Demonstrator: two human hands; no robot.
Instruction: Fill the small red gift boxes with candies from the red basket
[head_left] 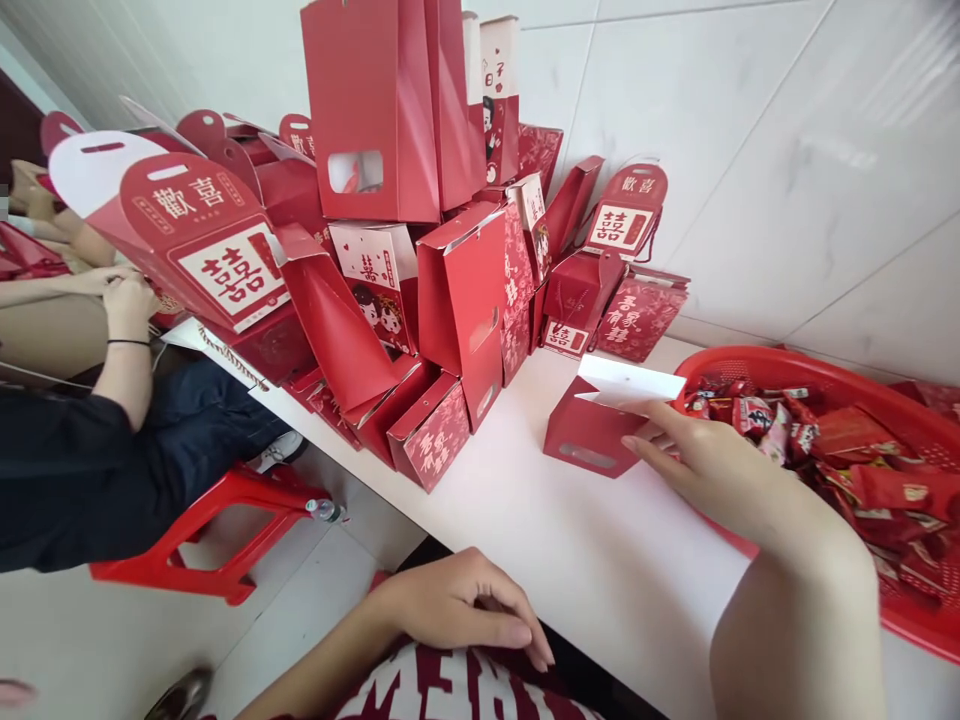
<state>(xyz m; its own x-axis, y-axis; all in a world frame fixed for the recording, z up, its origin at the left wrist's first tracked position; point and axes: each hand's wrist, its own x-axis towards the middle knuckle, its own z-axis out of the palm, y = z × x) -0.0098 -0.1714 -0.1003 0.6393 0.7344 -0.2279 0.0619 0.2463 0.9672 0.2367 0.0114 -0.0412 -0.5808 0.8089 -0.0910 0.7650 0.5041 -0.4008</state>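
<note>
A red paper gift box (589, 430) stands on the white table with its white-lined top flap raised. At its right side is my right hand (697, 450), with thumb and fingers gripping the edge; the fingertips behind the flap are partly hidden. My left hand (469, 610) rests in front of my body near the table's front edge. Its fingers are loosely bent and apart, with nothing in them. Close by on the right, a red plastic basket (795, 365) holds many wrapped sweets (862, 450), partly behind my right forearm.
Stacked red gift boxes (465, 310) fill the table's left and back, against a tiled wall (712, 120). Another person's hands (124, 295) are at the far left. Below stand a red stool (217, 530) and a small bottle (324, 510) on the floor.
</note>
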